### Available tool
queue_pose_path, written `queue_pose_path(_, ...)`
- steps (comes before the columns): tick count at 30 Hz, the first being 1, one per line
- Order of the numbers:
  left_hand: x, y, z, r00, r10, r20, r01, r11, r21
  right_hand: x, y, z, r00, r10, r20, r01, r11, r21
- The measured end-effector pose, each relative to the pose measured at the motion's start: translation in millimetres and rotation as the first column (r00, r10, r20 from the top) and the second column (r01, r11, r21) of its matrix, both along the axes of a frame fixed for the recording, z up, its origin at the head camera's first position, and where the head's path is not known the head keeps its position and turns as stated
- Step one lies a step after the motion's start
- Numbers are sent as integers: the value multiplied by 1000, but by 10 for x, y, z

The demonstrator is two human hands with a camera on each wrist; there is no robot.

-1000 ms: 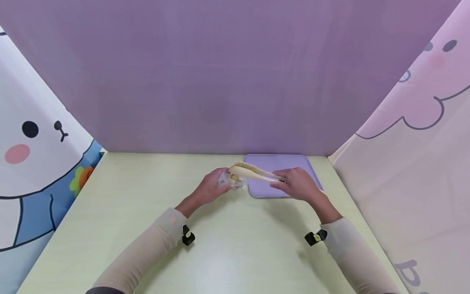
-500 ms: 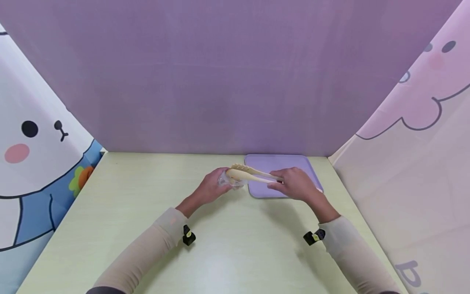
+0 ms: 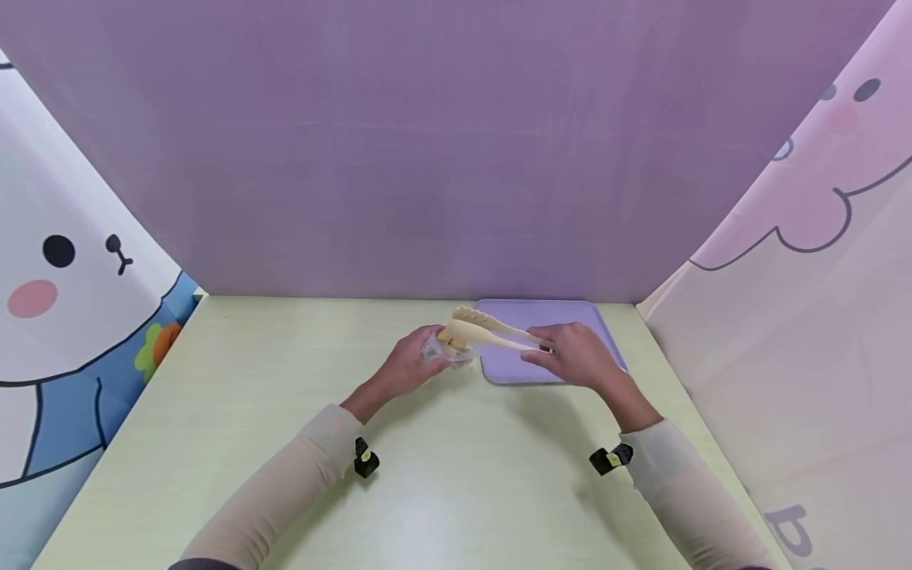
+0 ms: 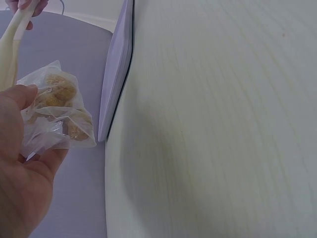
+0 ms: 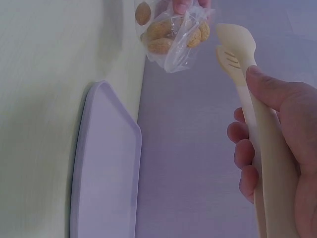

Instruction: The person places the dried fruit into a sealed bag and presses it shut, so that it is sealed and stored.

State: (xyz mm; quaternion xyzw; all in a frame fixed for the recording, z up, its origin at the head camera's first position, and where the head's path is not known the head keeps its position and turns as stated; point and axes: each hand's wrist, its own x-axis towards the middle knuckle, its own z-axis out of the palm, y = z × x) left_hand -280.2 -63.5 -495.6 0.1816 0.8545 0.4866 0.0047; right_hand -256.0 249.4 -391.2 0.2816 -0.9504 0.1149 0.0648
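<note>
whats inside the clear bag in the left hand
Several brown, nut-like pieces show through the clear bag. The left hand and the bag's folds hide part, so the full count cannot be seen.

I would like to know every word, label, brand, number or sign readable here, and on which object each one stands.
Right wall: one purple letter-like mark near the bottom, perhaps "p" or "b"; the letter is uncertain.
Left wrist camera and right wrist camera: any markings are too small to read.
Plastic bag, tongs, tray: no text visible.
No word, brand or number is readable.
</note>
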Motion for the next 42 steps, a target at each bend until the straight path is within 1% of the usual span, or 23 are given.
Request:
queue_pose_path(6, -10, -4, -10, 1000, -3, -6, 3, 1000, 10, -19, 72, -17, 999, -17, -40, 16, 1000, -21)
queue_pose_path(9, -13, -3, -7, 1000, -2, -5, 3, 1000, 14, -29, 123, -30, 998, -36, -43, 34, 999, -38)
queue_pose_path(12, -14, 0, -11, 1000, -2, -11, 2, 1000, 12, -23, 191, -43, 996, -84, -13, 83, 995, -49)
queue_pose_path(16, -7, -2, -10, 1000, -4, -13, 4, 1000, 0, 6, 314, -68, 987, -159, 12, 160, 985, -61)
queue_pose_path(19, -4, -6, -1, 1000, -7, -1, 7, 1000, 1, 16, 413, -113, 980, -201, 15, 201, 976, -78)
queue_pose_path(23, -10, -5, 6, 1000, -17, 9, 17, 1000, 26, 16, 545, -194, 967, -255, 26, 256, 961, -105)
queue_pose_path(29, -6, -7, 10, 1000, -20, 11, 19, 999, 41, 35, 753, -331, 938, -344, 38, 346, 931, -120)
queue_pose_path(32, 2, -10, 14, 1000, -17, 10, 17, 999, 40, 52, 852, -403, 916, -393, 77, 400, 908, -124)
queue_pose_path(36, 5, -9, 9, 1000, -16, 12, 15, 999, 38, 69, 994, -503, 881, -458, 117, 471, 873, -129)
queue_pose_path(42, -5, -10, -10, 1000, -9, 20, 8, 1000, 27, 81, 1210, -649, 847, -521, 107, 531, 839, -115)
